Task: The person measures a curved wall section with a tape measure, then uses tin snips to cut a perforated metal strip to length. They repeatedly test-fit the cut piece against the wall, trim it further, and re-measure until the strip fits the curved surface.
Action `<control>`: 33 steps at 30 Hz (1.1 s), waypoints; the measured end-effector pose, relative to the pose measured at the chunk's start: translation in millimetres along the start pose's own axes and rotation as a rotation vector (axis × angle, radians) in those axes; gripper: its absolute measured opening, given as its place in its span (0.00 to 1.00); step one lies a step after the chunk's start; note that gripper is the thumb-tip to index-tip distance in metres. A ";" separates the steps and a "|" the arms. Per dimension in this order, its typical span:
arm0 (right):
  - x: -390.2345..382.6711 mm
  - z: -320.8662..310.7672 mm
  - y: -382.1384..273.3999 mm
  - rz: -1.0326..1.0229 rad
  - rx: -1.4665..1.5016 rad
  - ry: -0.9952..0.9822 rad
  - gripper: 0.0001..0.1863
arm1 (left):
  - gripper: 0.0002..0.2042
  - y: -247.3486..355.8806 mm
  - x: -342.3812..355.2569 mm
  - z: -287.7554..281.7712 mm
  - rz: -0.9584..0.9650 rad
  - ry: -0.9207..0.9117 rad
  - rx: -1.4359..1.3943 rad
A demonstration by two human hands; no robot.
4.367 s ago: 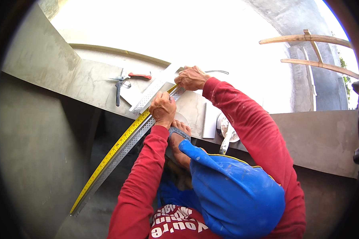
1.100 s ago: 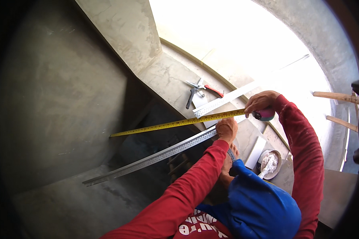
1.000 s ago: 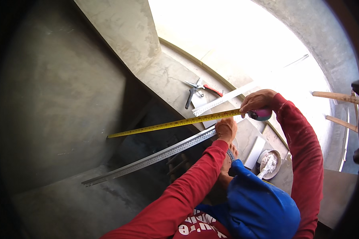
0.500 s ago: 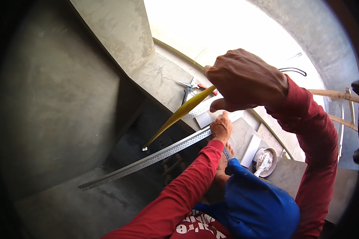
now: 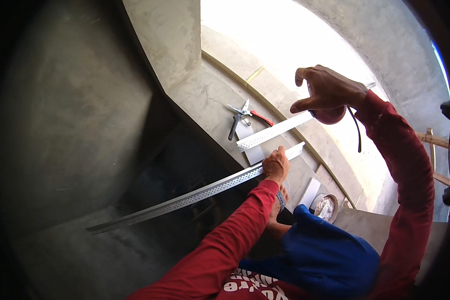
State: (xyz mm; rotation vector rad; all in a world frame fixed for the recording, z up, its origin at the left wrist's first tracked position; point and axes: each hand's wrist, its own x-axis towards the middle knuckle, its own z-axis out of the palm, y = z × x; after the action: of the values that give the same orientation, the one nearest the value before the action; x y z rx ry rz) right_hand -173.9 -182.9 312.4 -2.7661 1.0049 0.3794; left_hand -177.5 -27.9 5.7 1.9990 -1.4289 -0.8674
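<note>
A: Concrete ledge point(image 5: 205, 105) serving as worktop, running up into bright daylight; dark recess below and to the left. Anything laid out on it?

B: Long perforated metal strip point(image 5: 185, 200), lying slantwise with its upper end on the ledge and its lower end out over the recess. Shorter perforated strip point(image 5: 272, 134) flat on the ledge just above it, well apart from the hands' grip point. Tin snips point(image 5: 242, 116) with a red handle beside that short piece, untouched.

A: And the hands?

B: Left hand point(image 5: 276, 167) pressed down on the long strip near its upper end, fingers closed over it, pinning it to the ledge. Right hand point(image 5: 325, 92) raised clear of everything, curled around a small round pinkish tape measure case point(image 5: 330, 114); no blade showing, dark cord point(image 5: 357, 130) dangling from it.

A: How far along, judging by that?

B: Probably measuring finished, tape drawn in. No cut visible on the long strip, snips not taken up, so marking or cutting seemingly not yet done. Short piece possibly an offcut or a ready length; cannot tell which.

A: Anything smaller nearby?

B: Small round bowl point(image 5: 325, 206) with pale contents lower on the ledge, near a blue cloth.
</note>
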 end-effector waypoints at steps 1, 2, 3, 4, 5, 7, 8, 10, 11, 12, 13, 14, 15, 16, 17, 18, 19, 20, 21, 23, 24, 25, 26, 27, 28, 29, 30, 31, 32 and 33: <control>17.3 9.9 -0.2 -0.064 -0.042 0.002 0.36 | 0.07 0.4 0.5 0.4 0.016 0.017 0.019; 38.4 22.7 -4.1 -0.128 -0.083 0.007 0.32 | 0.06 0.4 0.9 0.6 0.021 0.014 0.035; 63.3 37.2 -10.9 -0.193 -0.129 0.009 0.27 | 0.06 -0.1 1.2 0.9 0.012 -0.002 0.049; 89.1 53.0 -20.2 -0.259 -0.174 0.007 0.23 | 0.06 -0.5 1.2 1.6 0.024 0.015 0.049; 115.0 68.8 -30.7 -0.278 -0.199 -0.019 0.20 | 0.05 -1.4 1.3 2.6 0.024 0.019 0.047; 164.3 101.0 -56.6 -0.312 -0.219 -0.018 0.18 | 0.06 -4.0 1.8 5.7 0.010 0.022 0.050; 185.7 116.9 -70.0 -0.314 -0.215 0.002 0.18 | 0.07 -6.9 1.1 7.4 0.044 0.011 0.111; 221.4 142.7 -93.5 -0.398 -0.168 0.045 0.19 | 0.09 -11.9 -0.2 11.7 0.100 -0.033 0.205; 237.1 154.0 -105.7 -0.440 -0.134 0.052 0.20 | 0.09 -13.2 -2.5 14.8 0.139 -0.028 0.229; 249.1 165.6 -117.1 -0.447 -0.116 0.023 0.20 | 0.08 -14.5 -3.5 17.5 0.142 -0.027 0.235; 257.8 176.7 -127.3 -0.489 -0.117 0.078 0.22 | 0.08 -16.1 -3.9 19.4 0.149 -0.028 0.244; 262.8 186.8 -134.8 -0.488 -0.146 0.092 0.23 | 0.08 -16.0 -5.3 21.5 0.142 -0.016 0.226; 265.6 195.0 -140.1 -0.513 -0.090 0.138 0.24 | 0.08 -16.5 -4.5 22.3 0.127 -0.004 0.205; 266.9 199.6 -143.2 -0.517 -0.059 0.161 0.26 | 0.08 -15.6 -4.0 22.8 0.114 0.013 0.187; 265.6 200.9 -142.0 -0.473 -0.065 0.125 0.27 | 0.08 -15.4 -3.0 21.7 0.102 0.025 0.165; 259.8 200.0 -137.5 -0.554 0.016 0.266 0.28 | 0.08 -14.0 -2.3 20.4 0.094 0.038 0.144; 253.8 191.9 -130.7 -0.572 0.049 0.338 0.28 | 0.08 -12.1 -0.8 17.9 0.092 0.054 0.123; 247.0 179.6 -123.6 -0.555 0.058 0.366 0.29 | 0.08 -9.9 0.5 14.8 0.089 0.074 0.103; 237.0 163.5 -113.5 -0.558 0.158 0.397 0.28 | 0.08 -8.4 1.8 11.3 0.066 0.057 0.079; 205.0 125.6 -81.9 -0.497 0.197 0.266 0.23 | 0.07 -3.9 3.2 4.8 0.015 0.023 0.013; 178.8 110.5 -63.0 -0.472 0.133 0.224 0.21 | 0.08 -2.9 2.7 1.6 0.015 0.015 0.016; 154.0 96.4 -45.2 -0.408 0.007 0.105 0.19 | 0.08 -0.8 4.4 -1.4 0.006 0.004 0.024; 126.9 85.0 -25.9 -0.353 -0.079 -0.003 0.17 | 0.08 0.1 2.4 -2.9 -0.007 -0.002 0.027; 99.6 79.7 -10.8 -0.262 -0.116 -0.055 0.16 | 0.08 1.3 2.1 -5.5 -0.002 -0.011 0.020; 75.9 79.3 -1.1 -0.151 -0.102 -0.112 0.20 | 0.08 2.4 2.5 -7.2 0.001 -0.005 0.012; 55.8 84.3 4.4 -0.045 -0.020 -0.117 0.23 | 0.08 3.0 2.0 -8.2 -0.003 -0.009 0.020; 50.6 94.5 2.5 0.085 -0.015 -0.149 0.33 | 0.09 4.5 3.2 -9.4 0.001 -0.007 0.034; 51.5 107.7 -3.4 0.167 0.042 -0.202 0.40 | 0.09 4.2 2.8 -9.9 0.007 -0.004 0.050; 56.0 122.4 -11.9 0.287 0.079 -0.270 0.47 | 0.10 4.4 3.3 -10.3 0.003 -0.019 0.067; 60.8 139.7 -24.0 0.327 0.134 -0.214 0.55 | 0.10 4.4 4.6 -10.1 0.007 0.001 0.075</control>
State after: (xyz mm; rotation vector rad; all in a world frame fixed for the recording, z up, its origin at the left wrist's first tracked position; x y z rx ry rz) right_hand -138.2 -166.8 163.2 -2.3818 1.3706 0.6138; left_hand -171.5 -33.1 14.7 2.0483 -1.4874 -0.8211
